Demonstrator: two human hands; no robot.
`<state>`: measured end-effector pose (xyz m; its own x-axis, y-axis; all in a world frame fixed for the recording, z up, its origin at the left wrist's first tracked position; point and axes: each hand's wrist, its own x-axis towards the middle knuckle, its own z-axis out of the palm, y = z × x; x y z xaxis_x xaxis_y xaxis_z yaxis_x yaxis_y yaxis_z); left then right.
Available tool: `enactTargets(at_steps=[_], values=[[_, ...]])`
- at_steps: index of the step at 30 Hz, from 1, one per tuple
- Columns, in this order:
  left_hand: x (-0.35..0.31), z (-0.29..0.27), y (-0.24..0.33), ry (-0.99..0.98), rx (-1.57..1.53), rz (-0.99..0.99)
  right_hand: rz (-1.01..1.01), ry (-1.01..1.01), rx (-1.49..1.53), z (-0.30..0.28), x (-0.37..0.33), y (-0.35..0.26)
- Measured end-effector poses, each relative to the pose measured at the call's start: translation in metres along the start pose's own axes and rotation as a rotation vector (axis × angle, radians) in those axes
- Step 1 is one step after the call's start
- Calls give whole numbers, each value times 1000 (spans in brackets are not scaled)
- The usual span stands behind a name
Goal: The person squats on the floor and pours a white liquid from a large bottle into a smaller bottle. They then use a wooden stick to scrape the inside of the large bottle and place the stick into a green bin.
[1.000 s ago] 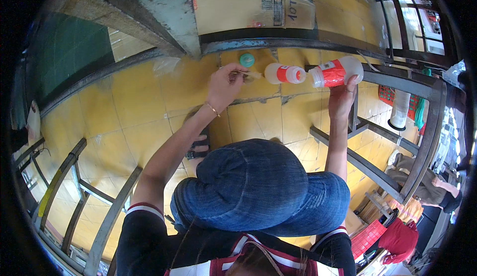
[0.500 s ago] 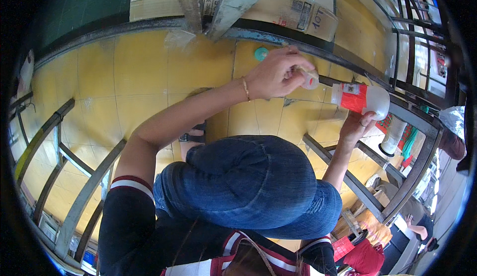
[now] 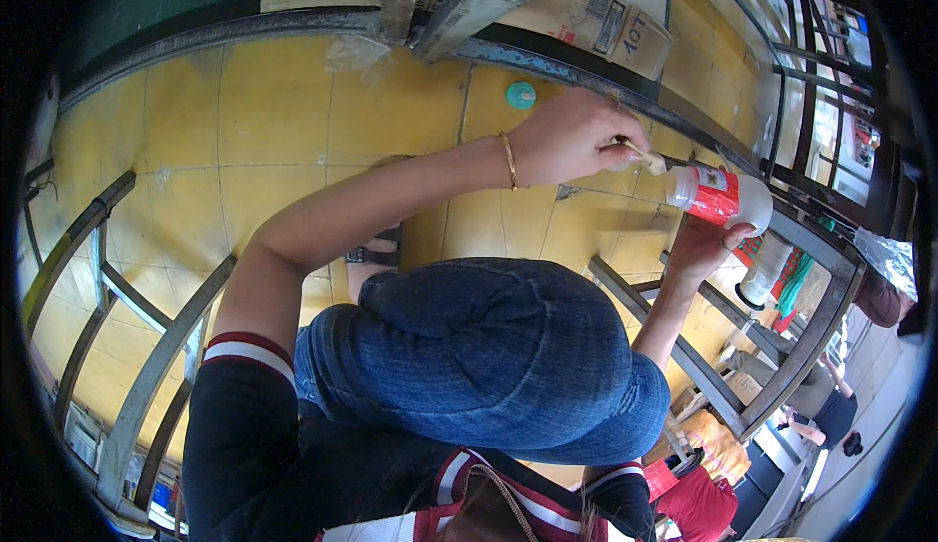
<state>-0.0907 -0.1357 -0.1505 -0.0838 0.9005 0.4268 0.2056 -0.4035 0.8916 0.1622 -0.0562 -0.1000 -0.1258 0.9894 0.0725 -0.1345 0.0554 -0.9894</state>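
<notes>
My right hand point(image 3: 702, 246) grips a white translucent bottle point(image 3: 750, 198) with a red label near its base. The bottle lies tipped on its side, its open mouth facing left. My left hand point(image 3: 578, 134), with a thin gold bracelet at the wrist, is closed in a pinch on a small brush point(image 3: 647, 156), a thin pale stick with a wider cream tip. The brush tip is just outside the bottle's mouth; whether they touch is hard to tell. On the floor beyond my left wrist is a teal cap point(image 3: 521, 96).
A metal frame point(image 3: 547, 68) runs across the far side, with cardboard boxes point(image 3: 596, 24) behind it. Metal stool legs point(image 3: 161, 366) stand at left and a metal frame point(image 3: 811, 347) at right. A white cylinder point(image 3: 767, 271) lies near the bottle. Other people point(image 3: 826, 400) are at far right.
My left hand has moved right toward the bottle's mouth. The pale round piece with a red spot near its fingers no longer shows; the brush tip does. The bottle has shifted slightly right.
</notes>
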Motion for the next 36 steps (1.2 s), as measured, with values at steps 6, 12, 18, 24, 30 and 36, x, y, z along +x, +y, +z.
enactTargets(at_steps=[6, 12, 18, 24, 30, 36], values=[[-13, 21, -4, 136, 160, 206, -20, 27, -35, -1, -2, 3], [-21, 36, -12, 159, 190, 199, -15, 16, -9, 1, -4, 5], [-18, 49, -16, 297, 159, 366, 29, 77, 94, 17, -6, 1], [-16, 51, -22, 296, 227, 471, 83, 124, 151, 21, -9, 4], [-11, 52, -21, 260, 314, 492, 23, 67, 55, 9, -7, 5], [-14, 41, -14, 65, 384, 613, -5, 34, 45, 5, -6, 0]])
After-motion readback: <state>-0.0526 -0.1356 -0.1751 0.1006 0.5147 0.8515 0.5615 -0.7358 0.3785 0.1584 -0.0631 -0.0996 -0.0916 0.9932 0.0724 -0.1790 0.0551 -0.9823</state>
